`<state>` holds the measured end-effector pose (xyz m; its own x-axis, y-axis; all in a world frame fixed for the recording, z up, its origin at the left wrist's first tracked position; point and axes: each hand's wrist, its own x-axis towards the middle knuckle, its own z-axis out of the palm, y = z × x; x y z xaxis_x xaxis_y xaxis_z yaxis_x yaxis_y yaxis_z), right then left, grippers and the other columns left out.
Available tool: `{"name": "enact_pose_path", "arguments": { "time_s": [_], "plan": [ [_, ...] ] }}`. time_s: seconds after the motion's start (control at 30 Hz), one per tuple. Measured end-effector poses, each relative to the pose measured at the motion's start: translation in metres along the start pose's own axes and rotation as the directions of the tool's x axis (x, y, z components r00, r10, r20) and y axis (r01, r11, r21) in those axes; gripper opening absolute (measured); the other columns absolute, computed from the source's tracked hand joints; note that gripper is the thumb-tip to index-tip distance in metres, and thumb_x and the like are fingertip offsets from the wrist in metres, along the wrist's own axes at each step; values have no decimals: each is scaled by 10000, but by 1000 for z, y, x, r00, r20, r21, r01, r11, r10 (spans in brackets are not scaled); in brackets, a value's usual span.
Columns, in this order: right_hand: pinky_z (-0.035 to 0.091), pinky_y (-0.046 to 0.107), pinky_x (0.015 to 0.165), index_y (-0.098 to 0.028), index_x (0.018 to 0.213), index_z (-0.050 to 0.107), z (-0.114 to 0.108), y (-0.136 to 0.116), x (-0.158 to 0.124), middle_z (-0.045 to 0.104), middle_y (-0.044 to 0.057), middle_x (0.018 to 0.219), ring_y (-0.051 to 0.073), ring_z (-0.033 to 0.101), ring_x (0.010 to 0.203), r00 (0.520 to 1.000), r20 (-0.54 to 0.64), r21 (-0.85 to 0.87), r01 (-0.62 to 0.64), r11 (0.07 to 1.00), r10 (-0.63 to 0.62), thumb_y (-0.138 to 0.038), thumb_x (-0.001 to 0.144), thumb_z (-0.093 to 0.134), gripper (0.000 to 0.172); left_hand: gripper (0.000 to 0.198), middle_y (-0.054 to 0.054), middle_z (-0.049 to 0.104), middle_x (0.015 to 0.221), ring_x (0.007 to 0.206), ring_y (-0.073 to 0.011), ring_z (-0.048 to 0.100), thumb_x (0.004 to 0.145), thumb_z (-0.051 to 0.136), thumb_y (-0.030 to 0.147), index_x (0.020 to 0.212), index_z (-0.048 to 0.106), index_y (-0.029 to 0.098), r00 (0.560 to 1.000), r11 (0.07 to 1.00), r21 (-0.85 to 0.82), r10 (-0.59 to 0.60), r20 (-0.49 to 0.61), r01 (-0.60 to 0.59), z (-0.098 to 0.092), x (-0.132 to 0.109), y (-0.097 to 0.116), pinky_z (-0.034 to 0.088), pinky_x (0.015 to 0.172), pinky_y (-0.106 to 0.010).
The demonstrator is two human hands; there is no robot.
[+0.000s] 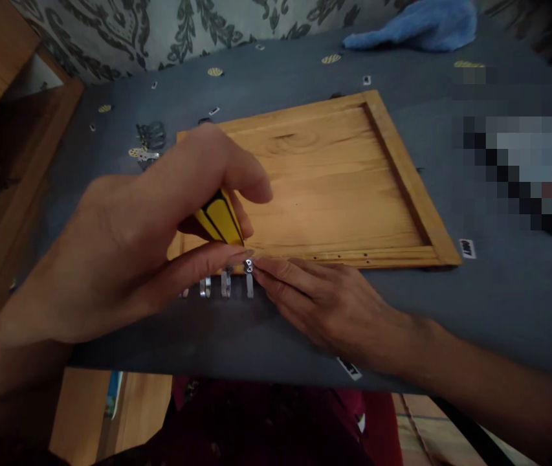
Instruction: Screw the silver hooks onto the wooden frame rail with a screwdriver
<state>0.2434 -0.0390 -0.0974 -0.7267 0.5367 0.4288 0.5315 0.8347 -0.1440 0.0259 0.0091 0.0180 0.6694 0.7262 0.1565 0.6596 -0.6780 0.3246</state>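
My left hand [130, 220] is closed around a yellow-and-black handled tool [223, 219]; the tool's working end is hidden behind the thumb. Below the thumb tip, a small metal hook [249, 283] with screw heads at its top sits on the near edge of a wooden panel [314, 181] with a raised frame. My right hand [329, 301] has its fingers together, fingertips pressed against that hook's right side. More metal hooks [226, 283] stick out from the same edge to the left. Small dark holes run along the frame to the right.
A grey patterned cloth [276, 349] covers the table. Loose hooks [152, 137] lie behind my left hand. A blue cloth [421, 27] rests at the back right, a pixelated object [528, 168] at far right. An open wooden cabinet [18, 155] stands on the left.
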Motion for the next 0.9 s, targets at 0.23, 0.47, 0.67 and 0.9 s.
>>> {"name": "enact_pose_path", "arguments": {
  "time_s": [0.23,0.47,0.67,0.9],
  "plan": [
    [580,359,685,-45,1155,593,0,0,1,624,135,1213,227,641,907,1000,19,-6,2,1000,-2,-101,908,470,281,242,53,639,1044,733,-117,621,871,559,359,1107,565,309,999,999,-41,33,23,-32,2,2,-1,471,549,-277],
    [582,359,701,-43,1141,606,-2,1,2,623,134,1218,224,639,918,1000,22,-17,-2,1000,2,-112,921,452,277,274,42,634,1101,805,-143,641,869,564,363,1135,528,308,999,999,-8,40,-27,-40,2,1,-3,522,636,-300],
    [584,345,698,-53,1128,617,0,1,3,638,119,1197,214,644,900,1000,2,-26,-5,1000,5,-110,927,443,272,282,63,634,1060,793,-135,632,870,559,365,1149,548,323,1000,999,43,3,5,-3,4,2,-5,464,595,-288],
    [584,350,743,-59,1120,625,-4,0,4,636,122,1203,211,646,921,1000,18,-29,-5,1000,6,-109,936,430,273,259,43,660,1023,782,-152,639,868,549,373,1124,562,336,999,1000,-5,-3,38,3,7,4,-7,480,596,-308]
  ]
}}
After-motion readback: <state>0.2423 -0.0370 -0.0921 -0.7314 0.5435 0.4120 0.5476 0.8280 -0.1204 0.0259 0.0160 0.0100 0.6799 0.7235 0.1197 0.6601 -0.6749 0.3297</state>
